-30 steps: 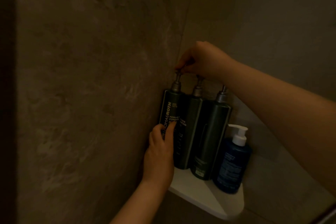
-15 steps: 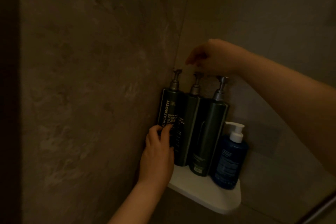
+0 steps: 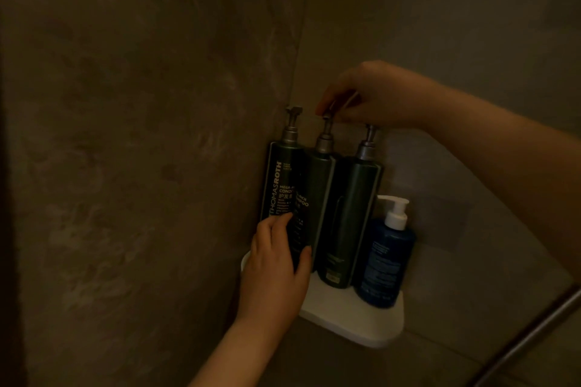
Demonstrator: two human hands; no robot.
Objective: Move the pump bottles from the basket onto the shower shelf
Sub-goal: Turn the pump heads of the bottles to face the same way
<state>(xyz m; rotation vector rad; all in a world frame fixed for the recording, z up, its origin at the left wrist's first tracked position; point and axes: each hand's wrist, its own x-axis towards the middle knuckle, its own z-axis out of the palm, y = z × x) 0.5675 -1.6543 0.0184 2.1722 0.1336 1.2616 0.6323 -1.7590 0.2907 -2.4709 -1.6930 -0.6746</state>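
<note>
Three tall dark green pump bottles stand side by side on a white corner shelf (image 3: 355, 320): the left bottle (image 3: 278, 179) against the wall, the middle bottle (image 3: 317, 198), and the right bottle (image 3: 355, 214). A shorter blue pump bottle (image 3: 385, 261) with a white pump stands at the shelf's right end. My left hand (image 3: 273, 270) wraps the lower part of the middle bottle, fingers also touching the left one. My right hand (image 3: 374, 97) pinches the middle bottle's pump head from above. The basket is out of view.
Two dim stone-look walls meet in the corner behind the shelf. A metal rail (image 3: 531, 336) runs diagonally at the lower right. A darker rectangular patch (image 3: 446, 220) sits on the right wall beside the blue bottle.
My right hand left the left bottle's pump, lifted, then came down onto the middle bottle's pump. My left hand shifted lower and right, from the left bottle's front to around the middle bottle.
</note>
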